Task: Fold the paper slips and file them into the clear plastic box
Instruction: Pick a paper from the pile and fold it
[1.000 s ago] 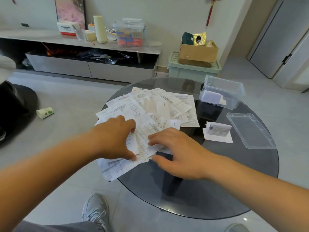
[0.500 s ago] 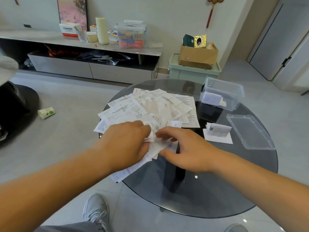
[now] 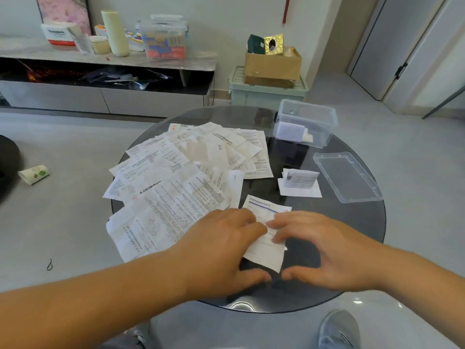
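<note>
Round dark glass counter [image 3: 352, 235], seen from a seat at its near edge; grey tiled floor around it.

Nearest: both hands down on one paper slip [image 3: 265, 255], which lies flat on the glass just right of the main pile.
- Left hand [image 3: 226, 250]: fingers laid over the slip's left edge, thumb stretched out along the glass below. Grip apart, nothing clamped.
- Right hand [image 3: 324, 250]: fingertips touching the slip's right side, thumb well apart from them on the glass. Grip apart too.

Beyond: loose pile of unfolded slips [image 3: 181, 187], fanned across the left half of the counter. To the right, a few folded slips [image 3: 299, 182] lie on the glass, and the lid [image 3: 347, 177] sits beside them.

Far edge: clear plastic box [image 3: 327, 132], open, with some folded paper already inside.

Step in hand, as I read it: one slip singled out and squared up, fold not yet made. Next move calls for lifting one end, bringing it over to meet the other and pressing the crease. Most of the pile is unfolded, so the task is early.
</note>
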Motion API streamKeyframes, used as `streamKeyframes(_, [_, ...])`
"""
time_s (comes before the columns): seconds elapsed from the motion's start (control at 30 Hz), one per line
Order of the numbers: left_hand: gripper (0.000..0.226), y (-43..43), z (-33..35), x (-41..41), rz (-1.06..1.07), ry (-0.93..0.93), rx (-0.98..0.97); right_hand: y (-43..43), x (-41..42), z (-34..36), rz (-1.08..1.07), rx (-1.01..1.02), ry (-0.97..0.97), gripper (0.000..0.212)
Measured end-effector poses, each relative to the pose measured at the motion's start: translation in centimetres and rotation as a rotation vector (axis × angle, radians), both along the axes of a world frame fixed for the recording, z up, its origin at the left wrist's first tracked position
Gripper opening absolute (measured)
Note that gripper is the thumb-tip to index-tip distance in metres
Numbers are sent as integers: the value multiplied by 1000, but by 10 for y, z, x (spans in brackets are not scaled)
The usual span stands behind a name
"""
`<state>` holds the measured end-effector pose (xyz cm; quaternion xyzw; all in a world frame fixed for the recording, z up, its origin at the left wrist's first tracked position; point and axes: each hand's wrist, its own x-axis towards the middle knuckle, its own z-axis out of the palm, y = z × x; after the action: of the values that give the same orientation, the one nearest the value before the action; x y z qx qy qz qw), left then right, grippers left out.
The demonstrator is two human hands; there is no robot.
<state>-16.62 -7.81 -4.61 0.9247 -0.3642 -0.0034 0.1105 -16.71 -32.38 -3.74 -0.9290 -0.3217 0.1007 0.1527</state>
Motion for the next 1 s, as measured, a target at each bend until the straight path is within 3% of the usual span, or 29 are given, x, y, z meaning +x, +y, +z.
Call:
streamKeyframes(0.07, [69, 3, 3, 5, -31, 30, 14, -12, -8, -9, -19, 25, -8, 65])
streamKeyframes(0.2, [59, 3, 6, 16, -146, 99, -9, -21, -16, -18, -56, 50, 2, 66])
streamKeyframes(0.37, [51, -4, 8, 19, -211, 42, 64, -21, -16, -18, -88, 60, -7, 80])
streamKeyframes(0.53, [46, -5, 3, 15, -209, 33, 49, -17, -19, -18, -73, 42, -27, 74])
streamKeyframes(1.0, [68, -16, -9, -20, -187, 6, 48, -21, -50, -26, 30, -9, -121, 69])
